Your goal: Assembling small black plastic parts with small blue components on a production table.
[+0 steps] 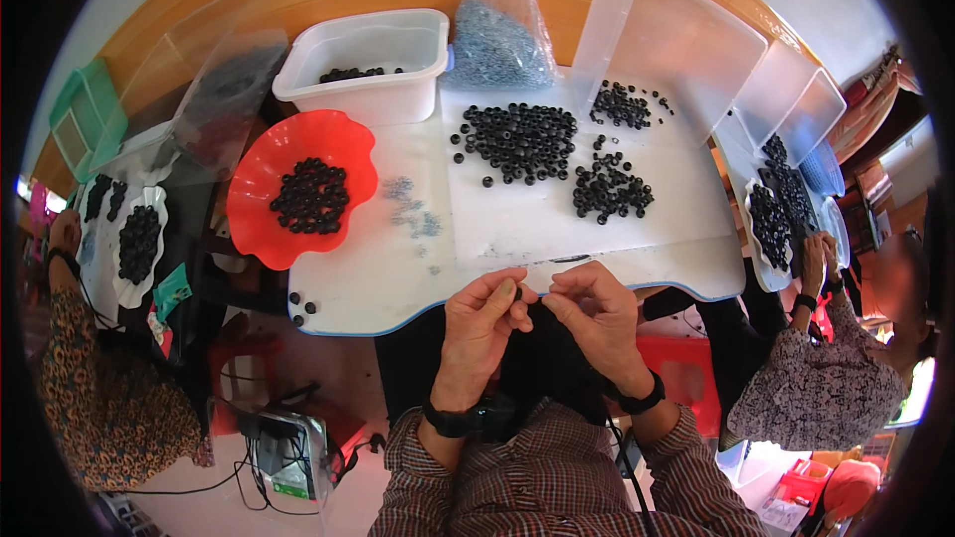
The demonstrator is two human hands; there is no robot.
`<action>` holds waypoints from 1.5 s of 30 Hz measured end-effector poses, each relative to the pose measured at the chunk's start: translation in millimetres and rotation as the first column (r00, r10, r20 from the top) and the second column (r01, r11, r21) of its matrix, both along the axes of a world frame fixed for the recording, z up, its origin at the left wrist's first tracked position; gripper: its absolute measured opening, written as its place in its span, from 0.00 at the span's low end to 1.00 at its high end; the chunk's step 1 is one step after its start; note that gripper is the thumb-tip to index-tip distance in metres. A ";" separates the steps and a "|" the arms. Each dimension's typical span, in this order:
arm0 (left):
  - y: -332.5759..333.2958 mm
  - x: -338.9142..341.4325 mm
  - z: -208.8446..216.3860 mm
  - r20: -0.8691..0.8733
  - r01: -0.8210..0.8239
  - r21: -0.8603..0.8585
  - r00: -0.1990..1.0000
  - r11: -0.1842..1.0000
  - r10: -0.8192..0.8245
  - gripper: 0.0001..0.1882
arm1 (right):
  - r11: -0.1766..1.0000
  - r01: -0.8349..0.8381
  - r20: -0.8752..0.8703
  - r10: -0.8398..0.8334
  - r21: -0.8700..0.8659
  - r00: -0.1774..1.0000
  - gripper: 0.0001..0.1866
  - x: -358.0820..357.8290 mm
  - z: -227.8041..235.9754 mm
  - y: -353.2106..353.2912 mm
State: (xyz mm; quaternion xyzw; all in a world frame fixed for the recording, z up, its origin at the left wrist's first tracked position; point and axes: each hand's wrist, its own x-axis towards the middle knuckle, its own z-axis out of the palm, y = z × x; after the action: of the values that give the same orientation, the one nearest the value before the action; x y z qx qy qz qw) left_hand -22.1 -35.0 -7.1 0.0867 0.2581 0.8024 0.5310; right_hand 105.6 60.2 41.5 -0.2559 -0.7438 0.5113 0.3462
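My left hand (pixel 478 326) is closed in a pinch on a small black round part (pixel 518 293), just off the table's near edge. Close beside it, my right hand (pixel 600 323) is also closed, thumb against forefinger; whatever lies between those fingertips is too small to make out. Beyond the hands, a large pile of black round parts (pixel 522 142) lies on a white sheet (pixel 497 234). To its right are a smaller pile of similar parts with holes (pixel 610 189) and a group of smaller black pieces (pixel 621 105).
A red scalloped bowl (pixel 252 201) holds finished-looking black parts at left. Behind it stand a white tub (pixel 383 99) and a clear bag of bluish small pieces (pixel 502 45). A translucent box (pixel 676 50) stands on edge. People work at both sides, a patterned sleeve (pixel 811 383) at right.
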 end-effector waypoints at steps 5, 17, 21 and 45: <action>-5.1 -2.9 11.4 -0.086 -0.070 -0.048 0.994 0.996 0.066 0.12 | 1.000 0.001 0.050 -0.001 0.015 0.999 0.10 -4.8 1.2 -2.9; -19.3 -113.2 50.3 -0.522 -0.777 -0.095 0.571 0.622 0.634 0.15 | 1.000 -0.010 0.155 0.010 -0.002 0.988 0.08 6.3 -4.1 0.6; -21.8 -125.4 56.2 -0.558 -0.858 -0.116 0.473 0.500 0.682 0.18 | 1.000 -0.024 0.169 0.024 0.000 0.985 0.08 5.0 -1.4 -0.9; -13.8 -83.4 -1.9 -0.967 -0.806 -0.040 -0.118 0.591 -0.226 0.05 | 0.970 -0.184 0.182 0.155 0.158 0.971 0.07 -12.2 -8.7 -6.6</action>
State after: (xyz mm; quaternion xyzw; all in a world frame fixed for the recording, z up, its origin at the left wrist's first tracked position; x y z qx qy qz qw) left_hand -105.5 -48.7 -9.0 0.3462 0.8329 0.4267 -0.0660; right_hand 93.5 53.7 32.8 -0.2023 -0.8313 0.4487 0.2583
